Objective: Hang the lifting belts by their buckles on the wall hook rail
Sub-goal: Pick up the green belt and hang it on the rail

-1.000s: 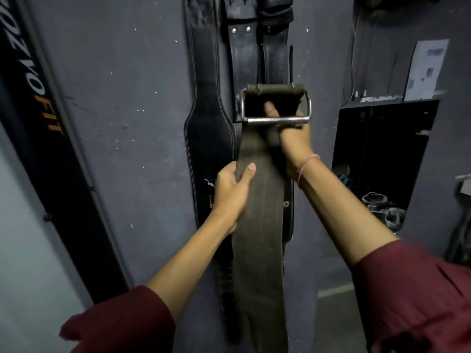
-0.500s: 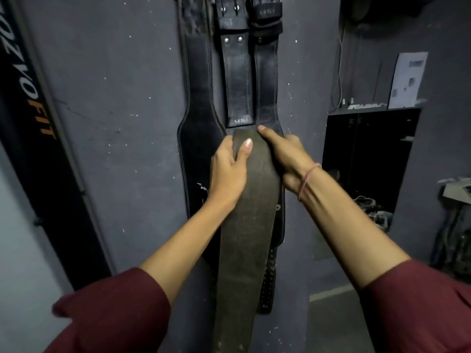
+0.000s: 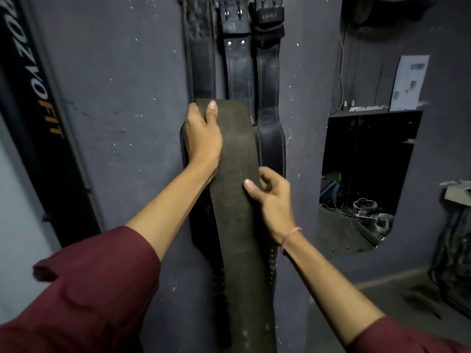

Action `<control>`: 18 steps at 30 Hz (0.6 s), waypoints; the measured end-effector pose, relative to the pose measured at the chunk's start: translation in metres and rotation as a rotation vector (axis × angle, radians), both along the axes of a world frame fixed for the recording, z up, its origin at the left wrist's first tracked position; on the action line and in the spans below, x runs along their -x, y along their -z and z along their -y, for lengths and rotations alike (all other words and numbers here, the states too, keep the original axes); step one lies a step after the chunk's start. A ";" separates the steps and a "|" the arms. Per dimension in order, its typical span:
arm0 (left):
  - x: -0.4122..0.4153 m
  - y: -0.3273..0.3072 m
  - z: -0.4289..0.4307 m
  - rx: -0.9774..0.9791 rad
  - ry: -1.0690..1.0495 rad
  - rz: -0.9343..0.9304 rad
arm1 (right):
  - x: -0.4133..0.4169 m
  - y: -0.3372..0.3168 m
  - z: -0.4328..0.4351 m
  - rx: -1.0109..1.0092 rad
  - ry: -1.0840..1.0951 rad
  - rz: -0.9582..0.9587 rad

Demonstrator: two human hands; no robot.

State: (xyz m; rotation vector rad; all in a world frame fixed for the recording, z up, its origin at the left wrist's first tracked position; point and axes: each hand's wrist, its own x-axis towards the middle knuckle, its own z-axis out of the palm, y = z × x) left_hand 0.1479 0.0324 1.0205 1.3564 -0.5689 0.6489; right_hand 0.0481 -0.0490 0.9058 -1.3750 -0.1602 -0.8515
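1. Head view looks down two arms in maroon sleeves toward a dark grey painted wall (image 3: 122, 98), where a wide, worn olive-brown leather lifting belt (image 3: 235, 200) hangs lengthwise in front of the person.
2. The belt's surface is matte and scuffed, with faint stitch lines down its length; its top is folded over at the level of the upper hand, and its lower end runs out of the bottom of the picture. No buckle of this belt can be seen.
3. Behind it, three black leather lifting belts (image 3: 239, 62) hang flat against the wall, side by side, their tops with metal prongs and rivets right at the upper edge of the picture. The olive-brown belt overlaps their lower parts.
4. The left hand (image 3: 202, 138) is curled around the belt's left edge near the folded top, thumb laid on the front face, fingers wrapped behind.
5. The right hand (image 3: 274, 202), a thin pink band at its wrist, sits lower on the belt's right edge, pinching it with the thumb pressed on the front and the fingers bent at the side.
6. To the right, a dark recess in the wall (image 3: 369, 174) holds tangled cables and clutter.
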 end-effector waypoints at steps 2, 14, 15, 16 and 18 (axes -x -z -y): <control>-0.001 -0.012 0.001 0.014 -0.018 -0.017 | -0.002 0.002 -0.001 -0.033 0.003 0.005; 0.013 0.006 0.008 -0.122 0.057 -0.048 | 0.007 -0.037 -0.002 -0.004 -0.026 -0.014; 0.020 0.009 0.006 -0.138 0.028 -0.018 | -0.002 -0.061 0.002 -0.004 -0.003 -0.007; 0.023 0.013 0.003 -0.144 -0.012 0.008 | -0.008 -0.076 0.002 0.011 0.027 -0.015; 0.025 0.023 -0.005 -0.152 -0.097 0.038 | -0.021 -0.083 0.000 -0.001 0.063 -0.024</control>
